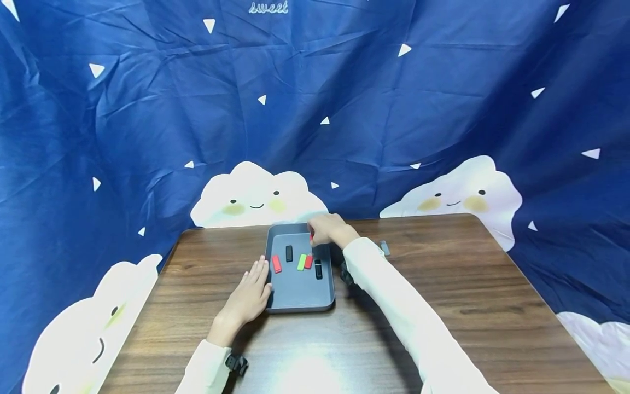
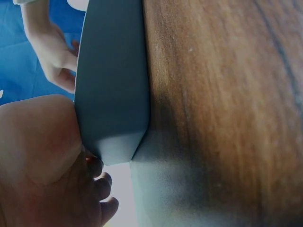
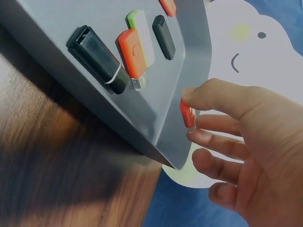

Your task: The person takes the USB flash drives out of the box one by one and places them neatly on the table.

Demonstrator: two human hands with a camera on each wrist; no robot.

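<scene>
Over the far right corner of the tray, I see the person's right hand pinching a red USB stick between thumb and fingers. The left hand rests along the tray's left side, fingers straight, gripping nothing. Five more sticks lie inside the tray, among them a green stick around its middle.

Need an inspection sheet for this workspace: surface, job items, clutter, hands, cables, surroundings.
Surface: brown wood-grain table.
Job items: grey tray holding two black sticks, two red sticks and one green stick.
Clutter: small grey item right of tray; too small to identify.
Left hand: fingers straight, at tray's left edge.
Right hand: pinches another red stick near tray's far right corner.
Cables: nothing seen.
Surroundings: blue backdrop, white clouds.
</scene>
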